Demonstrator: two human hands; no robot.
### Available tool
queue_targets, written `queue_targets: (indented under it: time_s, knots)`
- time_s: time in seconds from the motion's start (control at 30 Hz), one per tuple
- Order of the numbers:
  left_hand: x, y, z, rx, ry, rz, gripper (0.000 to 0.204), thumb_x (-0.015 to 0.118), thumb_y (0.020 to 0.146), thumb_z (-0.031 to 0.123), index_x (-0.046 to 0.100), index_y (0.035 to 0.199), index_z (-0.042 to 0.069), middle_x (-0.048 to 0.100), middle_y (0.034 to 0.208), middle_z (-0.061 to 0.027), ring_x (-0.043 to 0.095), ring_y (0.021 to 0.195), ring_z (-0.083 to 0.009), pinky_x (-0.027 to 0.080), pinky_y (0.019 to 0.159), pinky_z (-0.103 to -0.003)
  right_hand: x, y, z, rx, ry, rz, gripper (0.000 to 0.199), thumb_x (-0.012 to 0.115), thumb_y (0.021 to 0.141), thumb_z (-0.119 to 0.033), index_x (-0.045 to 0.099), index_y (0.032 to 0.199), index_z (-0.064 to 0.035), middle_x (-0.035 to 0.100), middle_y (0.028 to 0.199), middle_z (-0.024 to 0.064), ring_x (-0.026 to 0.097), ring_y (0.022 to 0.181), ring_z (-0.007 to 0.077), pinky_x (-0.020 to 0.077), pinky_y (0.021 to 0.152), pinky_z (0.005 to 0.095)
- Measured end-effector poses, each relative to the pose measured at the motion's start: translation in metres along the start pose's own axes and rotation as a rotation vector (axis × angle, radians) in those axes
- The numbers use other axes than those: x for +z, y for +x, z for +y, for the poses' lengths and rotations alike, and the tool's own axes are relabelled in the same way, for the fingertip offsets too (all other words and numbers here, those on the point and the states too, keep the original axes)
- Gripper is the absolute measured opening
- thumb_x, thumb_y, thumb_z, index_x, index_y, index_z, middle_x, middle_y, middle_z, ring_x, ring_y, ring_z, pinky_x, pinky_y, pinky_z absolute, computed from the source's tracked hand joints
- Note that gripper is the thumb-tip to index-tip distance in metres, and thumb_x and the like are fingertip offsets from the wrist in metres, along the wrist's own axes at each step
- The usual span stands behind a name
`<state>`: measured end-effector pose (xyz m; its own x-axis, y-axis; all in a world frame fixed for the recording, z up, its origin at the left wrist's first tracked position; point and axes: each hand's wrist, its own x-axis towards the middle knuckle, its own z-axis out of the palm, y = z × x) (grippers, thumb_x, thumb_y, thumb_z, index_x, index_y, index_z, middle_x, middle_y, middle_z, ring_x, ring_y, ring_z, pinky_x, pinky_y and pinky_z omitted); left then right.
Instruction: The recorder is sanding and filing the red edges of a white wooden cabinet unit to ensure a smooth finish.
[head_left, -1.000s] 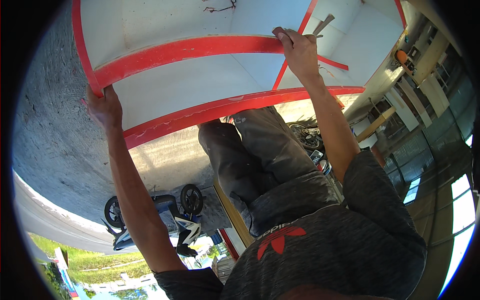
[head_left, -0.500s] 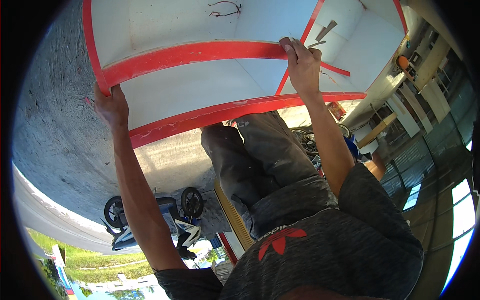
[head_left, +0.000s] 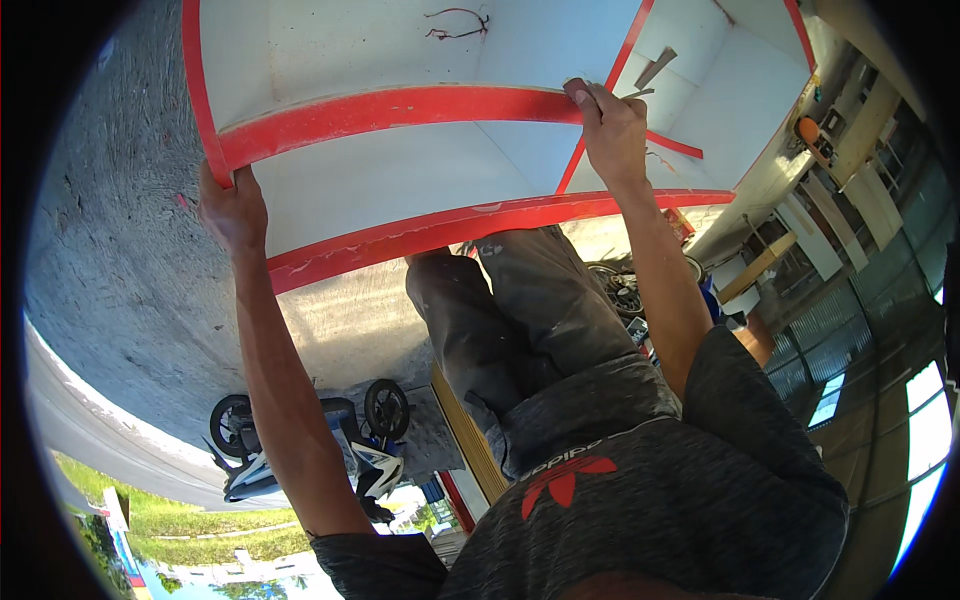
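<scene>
A white cabinet carcass with red edging lies in front of me, its compartments facing up. My left hand (head_left: pixel 236 212) is closed around its left corner, where the red side strip meets the long red shelf edge (head_left: pixel 400 107); some of the fingers are hidden. At the right end of that edge, my right hand (head_left: pixel 612 130) pinches a small brown piece (head_left: pixel 575 88), which looks like folded sandpaper, against the red surface. Nearer to me runs a second red edge (head_left: pixel 480 218), with pale marks along it.
Thin offcut strips (head_left: pixel 655 67) and reddish wires (head_left: pixel 458 24) lie inside the cabinet. An orange-and-dark tool (head_left: pixel 808 130) and several boards (head_left: pixel 865 205) are at the right. A motorcycle (head_left: pixel 345 440) stands at the lower left on the concrete floor (head_left: pixel 130 250).
The cabinet and both hands appear slightly farther right in the picture, shifting together. Both hands keep nearly the same places on the red edging.
</scene>
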<state>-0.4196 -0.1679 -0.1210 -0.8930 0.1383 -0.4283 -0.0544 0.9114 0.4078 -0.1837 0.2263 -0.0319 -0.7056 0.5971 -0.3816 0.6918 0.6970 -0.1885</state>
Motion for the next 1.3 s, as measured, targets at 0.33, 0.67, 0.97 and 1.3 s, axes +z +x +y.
queue_targets:
  time_s: [0.33,0.67,0.97,1.3]
  knots:
    - [0.0,-0.015,0.008,0.188,0.062,0.262,0.05,0.073,0.088,0.035,0.062,0.129,0.008,0.067,0.119,-0.0164,0.061,0.11,-0.0347,0.046,0.089,-0.049,-0.015,-0.028,-0.157,-0.257,0.772,0.03,0.031,0.071,0.096,-0.02,0.073,0.121,-0.003,0.075,0.113,0.0121,0.059,0.094,0.0257,0.0525,0.084,0.0353]
    - [0.113,-0.129,0.226,0.762,0.162,-0.193,0.068,0.073,0.081,0.038,0.055,0.136,0.002,0.057,0.137,-0.0151,0.046,0.138,-0.0353,0.013,0.121,-0.066,-0.064,-0.084,0.011,0.582,1.058,0.308,0.034,0.059,0.107,-0.026,0.071,0.126,-0.0016,0.07,0.099,0.0009,0.056,0.079,0.0039,0.0477,0.07,0.0194]
    - [0.176,-0.168,0.286,0.786,-0.095,-0.349,0.07,0.075,0.077,0.028,0.055,0.136,-0.004,0.052,0.141,-0.0199,0.045,0.136,-0.0387,0.028,0.121,-0.052,-0.056,-0.127,0.052,0.69,0.934,0.348,0.037,0.059,0.107,-0.027,0.069,0.13,0.0004,0.069,0.095,0.0007,0.049,0.073,0.0017,0.0394,0.061,0.0182]
    - [0.159,-0.136,0.267,0.935,-0.322,-0.466,0.053,0.076,0.077,0.02,0.066,0.128,0.009,0.061,0.142,-0.0082,0.054,0.132,-0.0297,0.037,0.112,-0.047,-0.033,-0.122,0.033,0.634,1.015,0.256,0.035,0.059,0.107,-0.024,0.068,0.13,0.0002,0.07,0.111,0.0041,0.056,0.085,0.0035,0.0461,0.07,0.0192]
